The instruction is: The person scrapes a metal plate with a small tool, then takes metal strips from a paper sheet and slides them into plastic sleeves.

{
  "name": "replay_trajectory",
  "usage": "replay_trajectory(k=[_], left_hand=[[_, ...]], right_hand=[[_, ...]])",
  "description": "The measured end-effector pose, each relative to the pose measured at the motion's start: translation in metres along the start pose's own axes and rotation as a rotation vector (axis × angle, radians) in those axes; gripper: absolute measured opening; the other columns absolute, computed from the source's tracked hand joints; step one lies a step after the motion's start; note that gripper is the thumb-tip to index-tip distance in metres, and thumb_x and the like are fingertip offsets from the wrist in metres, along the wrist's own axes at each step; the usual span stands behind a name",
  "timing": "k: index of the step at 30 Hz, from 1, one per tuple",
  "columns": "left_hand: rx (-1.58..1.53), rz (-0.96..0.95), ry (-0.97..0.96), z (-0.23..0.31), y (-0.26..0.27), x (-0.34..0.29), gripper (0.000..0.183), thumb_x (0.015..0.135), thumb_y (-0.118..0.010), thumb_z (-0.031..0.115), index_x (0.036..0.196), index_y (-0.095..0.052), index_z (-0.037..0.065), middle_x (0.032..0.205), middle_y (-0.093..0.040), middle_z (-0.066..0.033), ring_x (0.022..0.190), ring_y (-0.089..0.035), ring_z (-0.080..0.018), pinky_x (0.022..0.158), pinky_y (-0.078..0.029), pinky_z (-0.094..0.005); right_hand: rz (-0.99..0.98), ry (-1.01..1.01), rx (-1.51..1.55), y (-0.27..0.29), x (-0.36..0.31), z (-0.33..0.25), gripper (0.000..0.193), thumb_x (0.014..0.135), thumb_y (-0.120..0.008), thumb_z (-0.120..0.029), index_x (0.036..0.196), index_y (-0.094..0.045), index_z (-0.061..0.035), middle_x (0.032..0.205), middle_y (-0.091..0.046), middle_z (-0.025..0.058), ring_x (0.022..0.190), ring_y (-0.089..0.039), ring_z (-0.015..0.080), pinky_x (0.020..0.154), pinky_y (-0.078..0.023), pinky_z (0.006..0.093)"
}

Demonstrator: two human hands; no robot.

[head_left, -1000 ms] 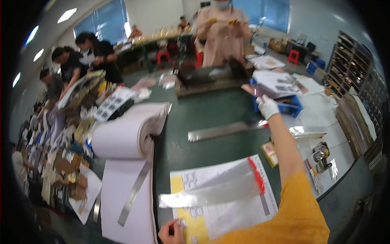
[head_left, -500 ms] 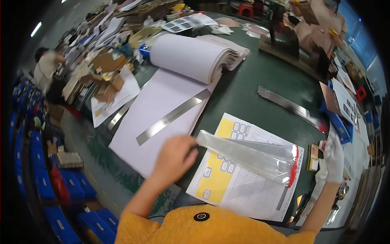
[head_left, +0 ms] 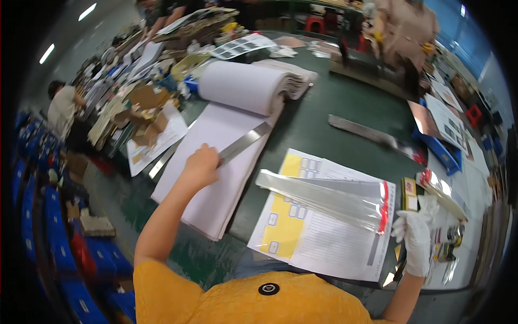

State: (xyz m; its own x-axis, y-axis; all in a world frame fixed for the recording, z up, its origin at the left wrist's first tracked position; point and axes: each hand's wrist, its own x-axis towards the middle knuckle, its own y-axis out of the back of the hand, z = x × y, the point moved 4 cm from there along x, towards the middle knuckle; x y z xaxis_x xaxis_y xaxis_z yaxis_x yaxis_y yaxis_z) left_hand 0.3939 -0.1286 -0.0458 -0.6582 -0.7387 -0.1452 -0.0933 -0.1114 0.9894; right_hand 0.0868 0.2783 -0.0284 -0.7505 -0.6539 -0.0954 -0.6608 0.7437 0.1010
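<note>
My left hand (head_left: 200, 166), bare, is closed over the near end of a shiny flat metal strip (head_left: 245, 141). The strip lies slantwise on a thick stack of white sheets (head_left: 208, 197), whose far part is rolled back (head_left: 237, 89). White-gloved, my right hand (head_left: 413, 243) hovers by the right edge of a printed sheet (head_left: 334, 245), its fingers loosely bent and nothing visible in them. Clear plastic sleeves (head_left: 324, 200) with red ends lie across that yellow-and-white sheet. Beside the right hand is a crumpled white glove or cloth (head_left: 429, 208).
Another metal strip (head_left: 359, 128) lies on the green table (head_left: 307, 127). At right are a small yellow box (head_left: 409, 193), a red-ended sleeve (head_left: 442, 191) and a blue tray (head_left: 440, 151). Cartons (head_left: 148, 116) and paper heaps crowd the left. People work at the left and far side.
My left hand has moved left and away from me onto the metal strip. My right hand has come left and nearer, away from the red-ended sleeve. The view has shifted slightly.
</note>
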Motion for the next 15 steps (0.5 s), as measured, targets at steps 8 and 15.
replay_trajectory(k=[8,15], left_hand=[[0.008,0.267,-0.485,0.120,0.033,0.038,0.016,0.074,-0.060,0.004,0.089,-0.056,0.006,0.092,-0.052,-0.0148,0.091,-0.054,-0.0347,0.074,-0.046,-0.0447],[0.010,0.133,-0.797,0.292,-0.007,0.130,0.015,0.074,-0.061,0.004,0.089,-0.057,0.003,0.096,-0.055,-0.0150,0.097,-0.055,-0.0328,0.079,-0.049,-0.0415]], right_hand=[[-0.082,-0.096,-0.023,-0.004,-0.003,0.007,0.025,0.096,-0.046,-0.016,0.103,-0.063,0.0011,0.082,-0.065,0.0063,0.069,-0.060,0.0099,0.060,-0.046,0.0205],[-0.059,-0.146,-0.101,0.010,0.000,0.011,0.026,0.095,-0.048,-0.018,0.102,-0.064,0.0006,0.084,-0.064,0.0045,0.072,-0.060,0.0089,0.062,-0.047,0.0203]])
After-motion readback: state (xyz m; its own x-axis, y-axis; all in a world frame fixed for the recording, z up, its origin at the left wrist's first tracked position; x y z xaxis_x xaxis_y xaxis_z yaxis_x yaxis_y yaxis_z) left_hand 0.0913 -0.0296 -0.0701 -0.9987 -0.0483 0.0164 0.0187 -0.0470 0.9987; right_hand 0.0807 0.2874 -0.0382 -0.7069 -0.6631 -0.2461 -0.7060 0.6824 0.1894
